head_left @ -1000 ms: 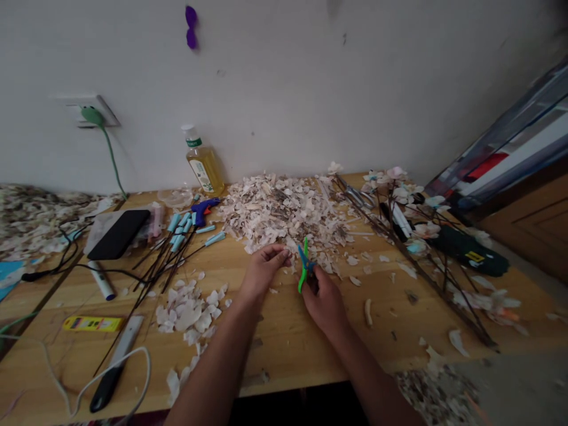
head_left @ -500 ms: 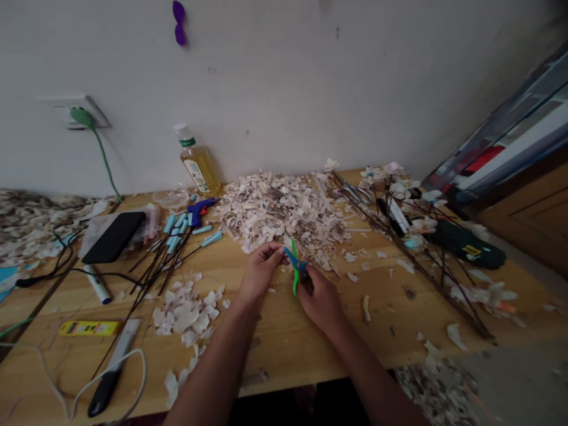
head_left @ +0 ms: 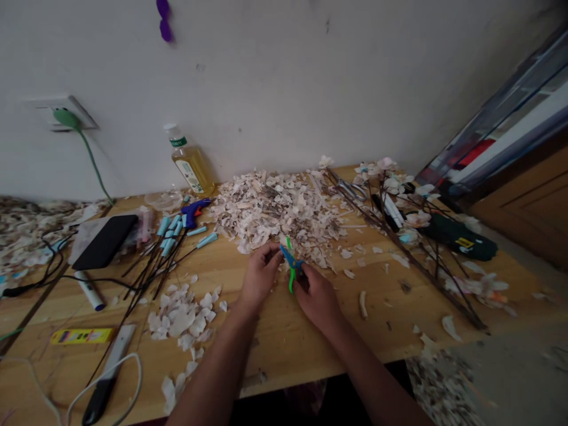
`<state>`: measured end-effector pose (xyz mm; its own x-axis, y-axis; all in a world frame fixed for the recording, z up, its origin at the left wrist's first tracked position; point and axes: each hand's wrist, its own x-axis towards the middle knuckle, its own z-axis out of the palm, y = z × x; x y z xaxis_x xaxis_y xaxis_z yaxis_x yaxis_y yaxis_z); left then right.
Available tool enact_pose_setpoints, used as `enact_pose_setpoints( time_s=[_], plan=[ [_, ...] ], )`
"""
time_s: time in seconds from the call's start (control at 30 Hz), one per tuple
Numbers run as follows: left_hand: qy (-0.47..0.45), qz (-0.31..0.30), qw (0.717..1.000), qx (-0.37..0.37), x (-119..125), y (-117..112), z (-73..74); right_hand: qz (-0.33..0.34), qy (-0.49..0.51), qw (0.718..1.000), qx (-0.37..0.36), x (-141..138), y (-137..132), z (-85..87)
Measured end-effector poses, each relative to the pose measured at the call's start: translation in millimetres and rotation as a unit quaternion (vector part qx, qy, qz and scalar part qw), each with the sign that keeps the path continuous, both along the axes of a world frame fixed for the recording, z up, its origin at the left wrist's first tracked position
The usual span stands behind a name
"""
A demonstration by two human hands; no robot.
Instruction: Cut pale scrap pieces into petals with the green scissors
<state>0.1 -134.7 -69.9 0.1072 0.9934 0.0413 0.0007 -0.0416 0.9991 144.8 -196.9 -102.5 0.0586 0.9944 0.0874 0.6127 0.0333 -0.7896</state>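
My right hand [head_left: 316, 291] is closed round the handles of small scissors [head_left: 292, 264] with blue and bright green parts. Close by on the left, my left hand [head_left: 262, 269] pinches something small at the scissors' tip; fingers mostly hide it, so its kind cannot be made out. Both hands are above the wooden table [head_left: 284, 343], just in front of a large heap of pale, dry petal-like flakes [head_left: 275, 207]. A smaller pile of whitish petals [head_left: 181, 313] lies left of my left forearm.
Dark stems with light-blue tips [head_left: 166, 236], a blue glue gun [head_left: 194, 211], a bottle of yellow liquid [head_left: 191, 165] and a black phone [head_left: 105, 241] are at left. A utility knife [head_left: 109, 376] lies at front left. A flowering branch [head_left: 412, 263] and a dark green pouch-like thing [head_left: 464, 236] are at right.
The view has shifted slightly, so most things sit a little further left. Both hands stay close together, and the scissors' green and blue parts look nearer each other.
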Motion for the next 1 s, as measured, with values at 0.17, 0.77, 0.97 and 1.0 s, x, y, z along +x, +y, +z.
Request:
enact_pose_setpoints(
  time_s=[0.17, 0.77, 0.97, 1.0],
  plan=[
    [0.014, 0.002, 1.0, 0.004, -0.5, -0.2, 2.9, 0.006, -0.005, 1.0, 0.003, 0.2, 0.4, -1.5],
    [-0.011, 0.003, 1.0, -0.009, -11.6, 4.7, 5.7, -0.071, -0.011, 0.994, 0.079, 5.2, -8.0, -7.9],
    [-0.079, -0.006, 0.996, -0.045, -4.9, 4.9, 0.6, -0.018, -0.086, 0.996, 0.032, 0.1, -7.6, 1.7],
    [-0.078, -0.009, 0.996, -0.045, -4.8, 4.6, 0.4, -0.016, -0.089, 0.996, 0.027, 0.0, -7.4, 2.3]
  ],
)
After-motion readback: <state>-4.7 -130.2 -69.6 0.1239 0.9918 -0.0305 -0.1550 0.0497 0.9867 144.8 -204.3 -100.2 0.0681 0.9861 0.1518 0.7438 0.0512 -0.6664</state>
